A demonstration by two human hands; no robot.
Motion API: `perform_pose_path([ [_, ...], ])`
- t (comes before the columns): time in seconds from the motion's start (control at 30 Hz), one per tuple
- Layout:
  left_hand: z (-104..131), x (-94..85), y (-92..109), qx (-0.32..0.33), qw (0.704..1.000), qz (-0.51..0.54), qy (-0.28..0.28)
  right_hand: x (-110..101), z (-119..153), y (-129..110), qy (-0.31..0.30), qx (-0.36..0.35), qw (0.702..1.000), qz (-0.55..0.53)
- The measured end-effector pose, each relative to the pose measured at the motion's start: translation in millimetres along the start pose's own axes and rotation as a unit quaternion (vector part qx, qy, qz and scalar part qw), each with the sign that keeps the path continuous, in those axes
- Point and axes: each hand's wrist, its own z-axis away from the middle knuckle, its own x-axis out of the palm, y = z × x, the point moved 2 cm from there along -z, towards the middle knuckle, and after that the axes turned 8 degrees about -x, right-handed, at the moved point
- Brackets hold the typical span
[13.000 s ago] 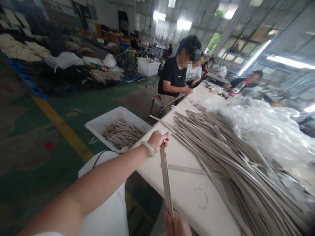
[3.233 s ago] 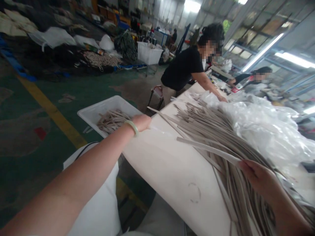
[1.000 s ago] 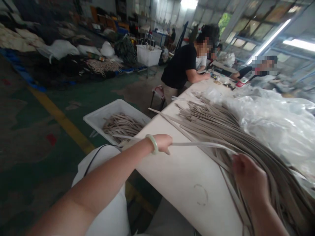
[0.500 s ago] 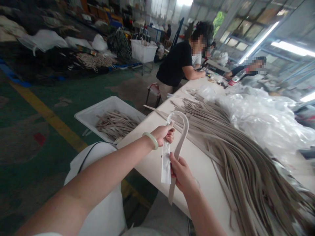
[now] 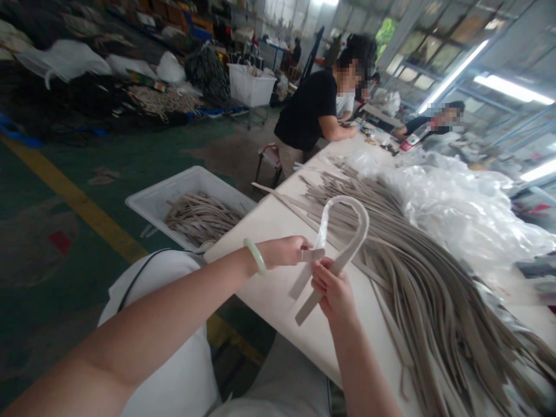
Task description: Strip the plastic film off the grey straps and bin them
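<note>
A looped beige strip [image 5: 359, 223] with a shiny whitish inner face arches above the near part of the pale table [image 5: 269, 217]. My right hand [image 5: 332, 286] is closed round the strip's right side, and one end sticks out below the fist. My left hand [image 5: 289, 252], with a pale green bangle on the wrist, pinches a short beige piece [image 5: 313, 254] that lies across the loop's left side. Whether this piece is joined to the strip cannot be made out.
Many long beige strips [image 5: 417, 278] cover the table's right side, with clear plastic [image 5: 460, 197] behind them. A white bin [image 5: 152, 200] of strips stands left of the table. People sit or lean at the far end.
The loop has moved right and turned, its left leg now slanting. My left hand has shifted down and holds a short piece sideways. My right hand has risen slightly and moved right.
</note>
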Motion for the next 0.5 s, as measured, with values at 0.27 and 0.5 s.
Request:
perform_pose_path([
  [0.27, 10, 13.0, -16, -0.011, 0.991, 0.007, -0.134, -11, -6, -23, 0.05, -0.102, 0.994, -0.004],
  [0.5, 11, 4.8, -21, -0.129, 0.969, 0.007, -0.211, -23, -18, -42, 0.105, -0.135, 0.985, -0.019],
])
